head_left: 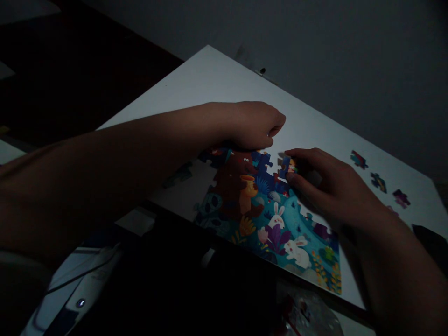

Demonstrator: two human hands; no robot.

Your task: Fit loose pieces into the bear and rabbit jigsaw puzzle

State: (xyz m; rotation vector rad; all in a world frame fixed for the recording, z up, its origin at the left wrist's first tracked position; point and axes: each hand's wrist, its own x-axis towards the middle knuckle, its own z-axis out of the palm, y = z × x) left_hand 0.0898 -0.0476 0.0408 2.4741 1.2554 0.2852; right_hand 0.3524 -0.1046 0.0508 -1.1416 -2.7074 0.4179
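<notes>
A partly assembled jigsaw puzzle (pixel 259 219) lies on a white tabletop (pixel 210 79), showing a brown bear with a honey pot and white rabbits among plants. My right hand (pixel 325 186) pinches a blue puzzle piece (pixel 287 169) between thumb and fingers, just above a gap in the puzzle's upper edge. My left hand (pixel 252 126) is curled into a fist and rests at the puzzle's far edge, with nothing visible in it. Several loose pieces (pixel 378 182) lie to the right of my right hand.
A dark loose piece (pixel 178 175) lies left of the puzzle, under my left forearm. A grey wall (pixel 350 46) rises behind the tabletop. Along the near edge are a dark object (pixel 175 280), a white device (pixel 80 298) and a clear plastic bag (pixel 308 312).
</notes>
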